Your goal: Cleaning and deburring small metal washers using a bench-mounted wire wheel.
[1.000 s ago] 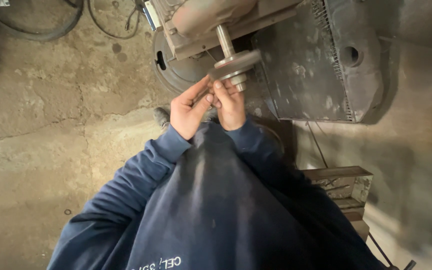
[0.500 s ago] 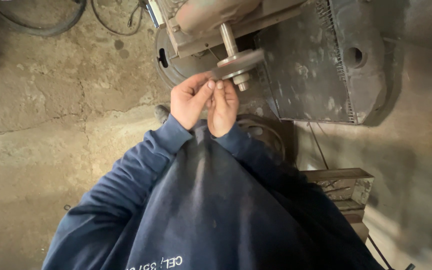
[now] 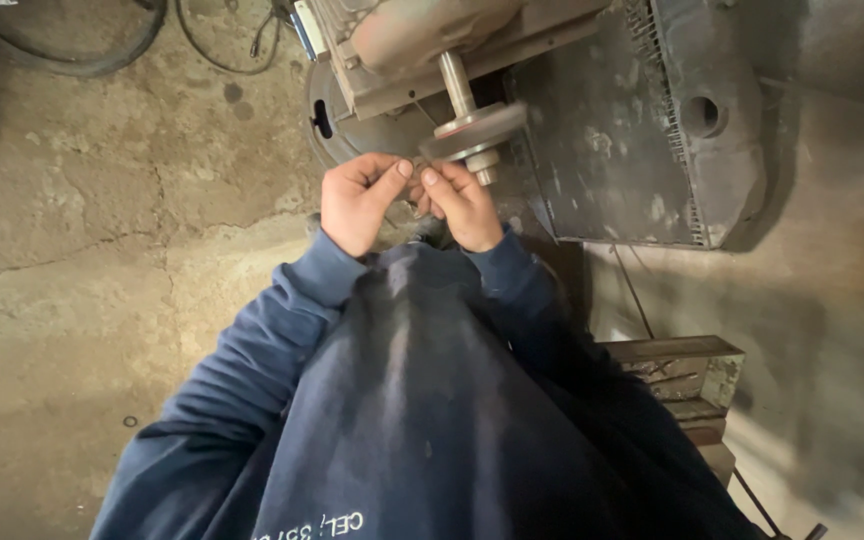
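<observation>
Hands meet just below a metal shaft in the single head-camera view, which looks straight down the person's dark blue sweatshirt (image 3: 422, 420). The left hand (image 3: 357, 205) is curled, thumb and forefinger pinched together at the tip. The right hand (image 3: 462, 205) sits just beside it, its fingers bent and its fingertips touching those of the left. Whether they pinch some small part between them cannot be told; nothing shows there. Directly above the fingertips, a round metal disc (image 3: 474, 130) sits on a short steel shaft (image 3: 455, 82), with a smaller hub under the disc, very near the right hand's knuckles. The shaft comes out of a worn, reddish-grey motor housing (image 3: 402, 40). A dark finned metal casing (image 3: 632, 130) lies to the right. Below is a cracked concrete floor (image 3: 82, 230), with black cables (image 3: 112, 45) at the top left and stacked wooden blocks (image 3: 687, 375) at the lower right.
</observation>
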